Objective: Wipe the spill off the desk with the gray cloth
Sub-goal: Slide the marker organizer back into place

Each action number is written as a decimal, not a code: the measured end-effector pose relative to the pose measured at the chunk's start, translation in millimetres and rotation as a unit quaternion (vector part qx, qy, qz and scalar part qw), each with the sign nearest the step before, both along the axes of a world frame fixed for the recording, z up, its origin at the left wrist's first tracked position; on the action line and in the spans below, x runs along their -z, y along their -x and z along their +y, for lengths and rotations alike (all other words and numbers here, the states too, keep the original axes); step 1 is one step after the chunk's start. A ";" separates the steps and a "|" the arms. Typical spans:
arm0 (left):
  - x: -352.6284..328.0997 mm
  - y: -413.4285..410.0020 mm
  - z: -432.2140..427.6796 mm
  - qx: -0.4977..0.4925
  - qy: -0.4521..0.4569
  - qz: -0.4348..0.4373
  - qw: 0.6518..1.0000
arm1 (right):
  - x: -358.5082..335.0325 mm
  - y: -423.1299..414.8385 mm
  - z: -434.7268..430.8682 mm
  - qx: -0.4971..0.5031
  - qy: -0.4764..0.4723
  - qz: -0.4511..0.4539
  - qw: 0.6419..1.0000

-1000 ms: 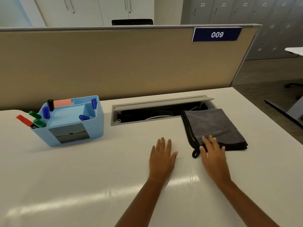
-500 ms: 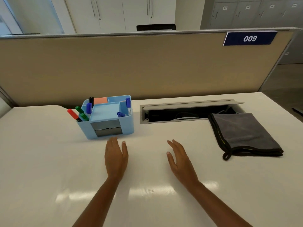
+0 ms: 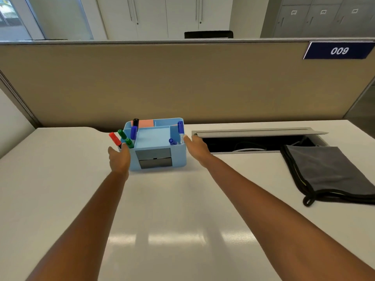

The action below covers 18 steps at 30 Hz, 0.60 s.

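Observation:
The gray cloth [image 3: 328,173] lies folded flat at the right of the white desk [image 3: 182,209], black-edged, with a small loop at its near corner. Neither hand touches it. My left hand [image 3: 119,159] presses against the left wall of a blue desk organizer [image 3: 158,147], and my right hand [image 3: 196,148] lies against its right wall, so the box sits clasped between them while resting on the desk. I cannot make out any spill; only glare streaks show on the desk near me.
The organizer holds red, green, blue and black markers [image 3: 122,136] that lean out to the left. An open cable tray [image 3: 253,138] is set into the desk between organizer and cloth. A tan partition [image 3: 182,84] closes off the back.
My right hand left the cloth's near corner. Both hands moved left and forward off the desk top to the organizer's two sides. The view shifted left; the cloth stayed put.

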<state>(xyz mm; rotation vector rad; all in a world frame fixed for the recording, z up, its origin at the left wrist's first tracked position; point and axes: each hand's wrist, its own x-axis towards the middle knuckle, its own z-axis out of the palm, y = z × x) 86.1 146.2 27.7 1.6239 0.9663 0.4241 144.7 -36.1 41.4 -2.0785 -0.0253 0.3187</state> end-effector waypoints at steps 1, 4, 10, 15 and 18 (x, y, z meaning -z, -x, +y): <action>-0.3 -1.4 3.7 0.009 0.010 0.003 1.000 | 0.2 -3.0 4.3 0.000 -0.009 0.021 1.000; 0.2 -1.9 9.8 0.027 0.014 0.020 0.999 | 4.4 -6.4 14.2 0.015 -0.042 0.065 0.997; -2.0 0.2 8.5 0.009 -0.001 0.014 1.000 | 2.9 -8.7 20.6 0.087 -0.067 0.056 0.992; -5.5 13.1 0.7 -0.026 -0.047 0.022 0.998 | -0.4 1.3 11.4 0.092 -0.036 0.023 0.995; -8.3 25.6 -7.8 -0.049 -0.069 0.000 0.996 | -5.6 12.8 -1.5 0.090 -0.043 -0.003 0.995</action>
